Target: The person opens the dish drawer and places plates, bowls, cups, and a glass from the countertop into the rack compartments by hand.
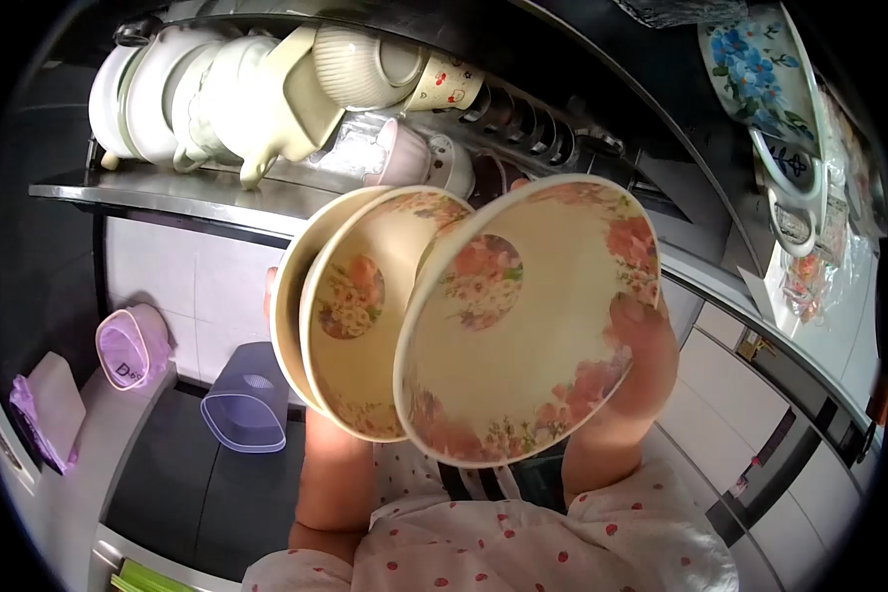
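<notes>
My right hand (643, 350) grips a cream floral bowl (533, 365), its thumb pressed over the inside near the rim and its fingers behind. The bowl is tilted with its inside toward me. To its left, two more cream bowls sit nested; the front one (360, 370) shows the same pink floral print, and only the edge of the rear bowl (291, 326) is visible. My left hand (270, 291) holds this pair from behind and the left side; most of it is hidden, with only a bit of finger showing. The right bowl overlaps the pair.
Above is a metal dish shelf (168, 197) with stacked white plates (148, 99), a ribbed bowl (355, 74), and a pink cup (402, 150). A purple bin (244, 419) and a purple-lined bin (128, 345) stand lower left. A blue-flowered bowl (750, 79) is upper right.
</notes>
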Demonstrator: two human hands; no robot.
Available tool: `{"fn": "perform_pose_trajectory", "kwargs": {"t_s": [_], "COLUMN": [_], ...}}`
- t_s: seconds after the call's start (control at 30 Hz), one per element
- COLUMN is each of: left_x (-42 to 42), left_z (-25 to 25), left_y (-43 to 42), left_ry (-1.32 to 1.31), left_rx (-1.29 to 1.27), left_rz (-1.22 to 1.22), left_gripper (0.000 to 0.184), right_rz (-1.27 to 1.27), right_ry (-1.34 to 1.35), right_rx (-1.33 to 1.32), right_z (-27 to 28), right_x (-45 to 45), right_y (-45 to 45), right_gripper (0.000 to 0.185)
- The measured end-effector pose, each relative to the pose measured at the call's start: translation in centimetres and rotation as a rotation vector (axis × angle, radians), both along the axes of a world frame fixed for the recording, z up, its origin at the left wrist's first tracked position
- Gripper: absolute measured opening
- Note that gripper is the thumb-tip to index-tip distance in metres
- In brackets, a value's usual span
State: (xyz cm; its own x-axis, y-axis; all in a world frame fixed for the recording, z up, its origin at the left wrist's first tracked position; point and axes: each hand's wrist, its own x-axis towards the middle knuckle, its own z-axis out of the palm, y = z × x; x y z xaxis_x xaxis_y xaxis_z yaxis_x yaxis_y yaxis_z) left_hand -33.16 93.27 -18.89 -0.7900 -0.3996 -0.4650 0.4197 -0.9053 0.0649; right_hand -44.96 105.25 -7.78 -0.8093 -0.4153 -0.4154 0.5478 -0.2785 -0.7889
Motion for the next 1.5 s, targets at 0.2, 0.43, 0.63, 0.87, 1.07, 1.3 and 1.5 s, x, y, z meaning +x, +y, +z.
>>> {"fn": "perform_pose_trajectory", "kwargs": {"t_s": [0.2, 0.43, 0.63, 0.87, 1.07, 1.3, 1.5], "left_x": [-3.3, -6.6, -10.6, -12.7, -13.4, -14.3, -14.7], "left_z": [3.8, 4.9, 2.9, -0.9, -4.0, -2.1, -0.9], "left_y": [-2.7, -6.8, -9.6, -12.3, -14.1, -11.4, -10.7], "left_ry": [-0.305, -0.506, -0.585, -0.692, -0.68, -0.802, -0.713], "left_rx": [-0.526, -0.524, -0.682, -0.78, -0.871, -1.241, -1.378], "left_rz": [-0.096, -0.27, -0.566, -0.941, -1.143, -1.343, -1.418], "left_gripper": [0.037, 0.032, 0.026, 0.026, 0.033, 0.06, 0.074], "right_rz": [0.126, 0.225, 0.187, 0.218, 0.299, 0.335, 0.324], "right_ry": [-0.217, -0.312, -0.376, -0.488, -0.544, -0.501, -0.39], "right_rx": [-0.042, -0.138, -0.046, -0.046, -0.057, 0.006, 0.033], "right_z": [-0.4, -1.9, -5.9, -11.3, -13.7, -16.2, -14.7], "right_x": [-1.6, -3.5, -5.3, -6.7, -7.1, -8.0, -7.9], "right_y": [0.9, -0.1, -0.4, -1.8, -2.1, -1.1, -1.6], "right_gripper": [0.05, 0.044, 0.041, 0.042, 0.046, 0.042, 0.04]}}
